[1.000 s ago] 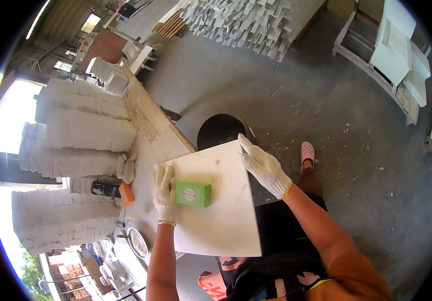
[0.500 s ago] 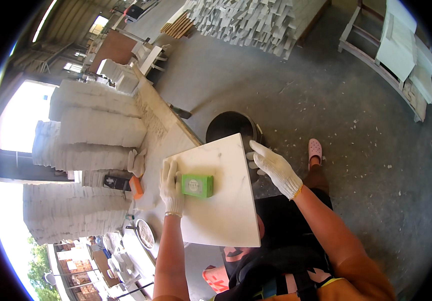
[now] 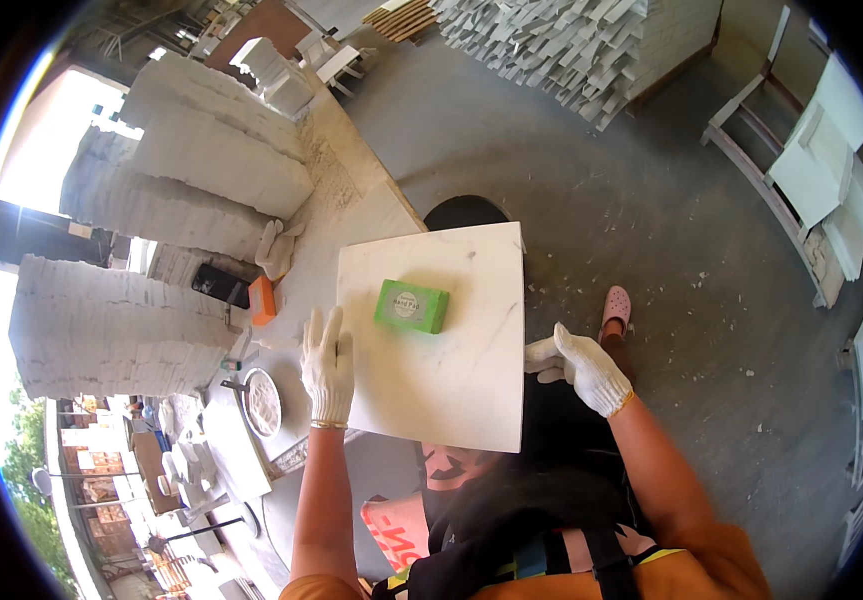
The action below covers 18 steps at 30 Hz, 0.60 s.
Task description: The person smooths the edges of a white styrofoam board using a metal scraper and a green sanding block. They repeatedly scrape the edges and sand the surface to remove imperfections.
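Note:
A white marble-look slab [image 3: 451,390] with faint grey veins lies in front of me, its near part over my lap. On its face rests a green block [image 3: 412,306] with a round pale label, nearer the slab's left side. My left hand [image 3: 327,368], in a white knit glove, is at the slab's left edge with fingers stretched out, holding nothing visible. My right hand [image 3: 579,370], gloved likewise, points its outstretched fingers at the right edge. Whether those fingertips touch the edge or reach just under it I cannot tell.
Tall stacks of white slabs [image 3: 116,325] line the left. Beside them on the dusty worktable [image 3: 336,190] are an orange block [image 3: 262,301], a black phone-like object [image 3: 221,285] and a round bowl [image 3: 263,402]. A dark bucket [image 3: 463,211] stands behind the slab.
My left hand has slid off the slab's face, from beside the green block to the left edge. My right hand has moved nearer to me along the right side. The whole view has shifted.

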Tool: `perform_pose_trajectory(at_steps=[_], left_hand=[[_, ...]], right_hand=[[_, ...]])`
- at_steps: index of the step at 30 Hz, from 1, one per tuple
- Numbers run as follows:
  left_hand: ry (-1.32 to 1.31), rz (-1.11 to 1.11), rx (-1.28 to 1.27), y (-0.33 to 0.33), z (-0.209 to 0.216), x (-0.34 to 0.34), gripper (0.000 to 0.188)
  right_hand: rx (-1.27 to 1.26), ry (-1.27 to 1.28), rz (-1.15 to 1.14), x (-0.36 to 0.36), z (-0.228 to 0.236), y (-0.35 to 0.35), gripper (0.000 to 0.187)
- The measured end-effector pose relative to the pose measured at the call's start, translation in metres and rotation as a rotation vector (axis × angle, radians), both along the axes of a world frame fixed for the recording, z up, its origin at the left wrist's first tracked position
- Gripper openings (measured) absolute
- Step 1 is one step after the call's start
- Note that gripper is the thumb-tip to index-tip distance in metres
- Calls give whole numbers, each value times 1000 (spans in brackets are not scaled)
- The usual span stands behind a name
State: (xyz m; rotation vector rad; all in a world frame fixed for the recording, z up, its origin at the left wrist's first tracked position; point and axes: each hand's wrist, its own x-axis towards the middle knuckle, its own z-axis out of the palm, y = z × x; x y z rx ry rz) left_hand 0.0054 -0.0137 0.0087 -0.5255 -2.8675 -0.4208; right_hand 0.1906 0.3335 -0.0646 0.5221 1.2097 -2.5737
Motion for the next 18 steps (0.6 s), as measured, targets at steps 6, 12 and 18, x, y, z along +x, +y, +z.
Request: perform_pose_trajectory(at_steps=[6, 12, 18], left_hand=[[-130, 36, 303, 17, 29, 67, 47], [-305, -188, 656, 57, 35, 132, 52], [-351, -352, 924, 73, 23, 160, 47]], right_hand=[[547, -81, -301, 16, 56, -2, 34], [1129, 590, -59, 8, 110, -61, 31], [1104, 539, 259, 11, 109, -113, 32]])
